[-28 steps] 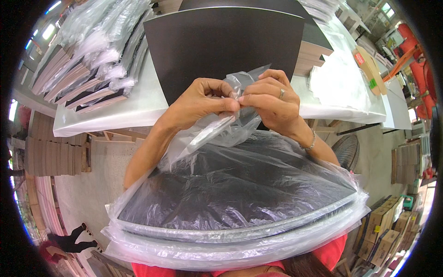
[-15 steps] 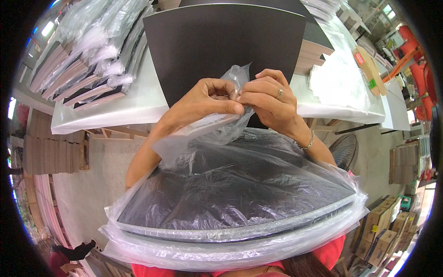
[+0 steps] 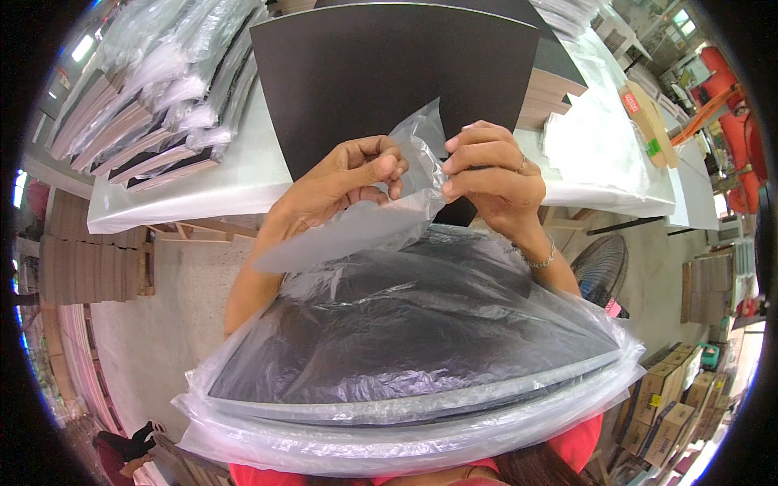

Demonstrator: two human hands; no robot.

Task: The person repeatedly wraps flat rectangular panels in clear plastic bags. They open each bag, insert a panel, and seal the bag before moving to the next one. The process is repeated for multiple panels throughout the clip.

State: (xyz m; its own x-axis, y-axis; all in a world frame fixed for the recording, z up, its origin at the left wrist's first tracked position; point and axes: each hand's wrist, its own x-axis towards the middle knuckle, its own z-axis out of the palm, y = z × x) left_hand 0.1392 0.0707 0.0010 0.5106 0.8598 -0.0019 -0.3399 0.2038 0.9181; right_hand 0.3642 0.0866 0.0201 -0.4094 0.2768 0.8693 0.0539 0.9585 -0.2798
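A thin clear plastic bag (image 3: 423, 150) is bunched up between my two hands. My right hand (image 3: 498, 174) pinches its edge between thumb and fingers. On the other side, the curled fingers of my left hand (image 3: 348, 182) press together against the film; their exact hold is partly hidden. A loose flap of the film hangs below my left hand. Closest to my body lie dark panels in clear plastic (image 3: 405, 340), with pale curved edges. Beyond my hands, a large black board (image 3: 389, 73) rests on the white-covered table.
Plastic-wrapped boards (image 3: 162, 105) are piled on the table's left. Brown-edged black boards (image 3: 551, 89) and white sheets (image 3: 596, 146) lie on the right. A fan (image 3: 600, 263) stands below the table, and cartons (image 3: 664, 405) are stacked at lower right.
My hands have drawn apart, the right one shifting a little to the right. More of the plastic bag now shows between them, spread wider.
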